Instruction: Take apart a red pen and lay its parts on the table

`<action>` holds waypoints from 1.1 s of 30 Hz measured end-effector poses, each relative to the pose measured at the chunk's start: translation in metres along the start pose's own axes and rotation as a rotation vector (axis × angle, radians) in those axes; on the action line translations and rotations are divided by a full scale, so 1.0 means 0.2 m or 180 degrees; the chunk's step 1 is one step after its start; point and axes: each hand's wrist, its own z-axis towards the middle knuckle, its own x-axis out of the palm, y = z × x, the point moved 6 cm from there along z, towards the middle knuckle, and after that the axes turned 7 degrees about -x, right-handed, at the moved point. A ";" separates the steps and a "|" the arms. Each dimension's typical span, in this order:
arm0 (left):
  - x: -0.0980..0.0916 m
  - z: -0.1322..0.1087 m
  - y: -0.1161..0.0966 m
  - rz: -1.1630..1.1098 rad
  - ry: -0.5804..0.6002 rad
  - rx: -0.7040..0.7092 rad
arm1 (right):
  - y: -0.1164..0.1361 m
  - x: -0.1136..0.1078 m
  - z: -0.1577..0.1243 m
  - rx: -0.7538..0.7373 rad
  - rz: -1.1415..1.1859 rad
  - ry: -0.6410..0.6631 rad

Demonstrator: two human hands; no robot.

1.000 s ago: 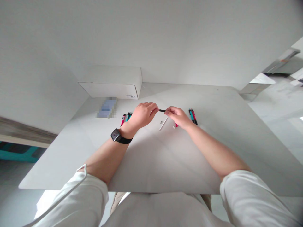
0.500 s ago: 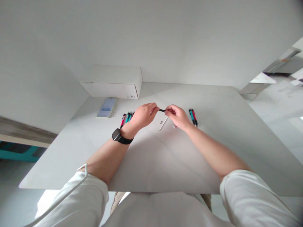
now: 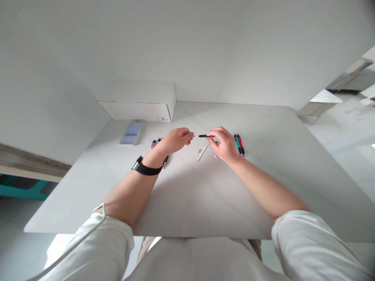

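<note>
My right hand (image 3: 224, 144) pinches a black pen barrel (image 3: 202, 136), which points left from the fingertips. Opposite it, my left hand (image 3: 177, 140) is closed, and a small pale piece (image 3: 193, 136) shows at its fingertips, apart from the barrel. Below the gap between my hands, a thin white rod (image 3: 202, 152) lies on the table. Beside the rod are a tiny grey piece (image 3: 199, 151) and a small white piece (image 3: 215, 157). Several pens, among them a red one (image 3: 153, 144), lie partly hidden behind my left arm.
To the right of my right hand, a teal pen (image 3: 238, 144) and a red pen (image 3: 241, 145) lie side by side. A long white box (image 3: 134, 111) stands at the back left of the white table (image 3: 263, 187), with a blurred blue packet (image 3: 132, 132) in front.
My hands have drawn apart. The black barrel, earlier between both hands, is now only in my right hand; my left hand has turned and moved slightly left.
</note>
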 end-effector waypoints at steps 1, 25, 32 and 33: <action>-0.02 -0.01 0.00 0.0425 -0.0203 0.0067 | -0.01 0.00 0.00 0.0066 0.0033 0.0020; 0.16 -0.04 0.10 0.2503 0.0316 0.0076 | -0.12 0.38 -0.03 0.0307 0.0337 0.1481; 0.13 -0.03 0.12 0.2314 0.0296 0.0104 | -0.13 0.41 -0.03 0.0145 -0.0360 0.1444; 0.12 -0.03 0.11 0.2293 0.0299 0.0083 | -0.13 0.39 -0.02 0.0144 -0.0352 0.1377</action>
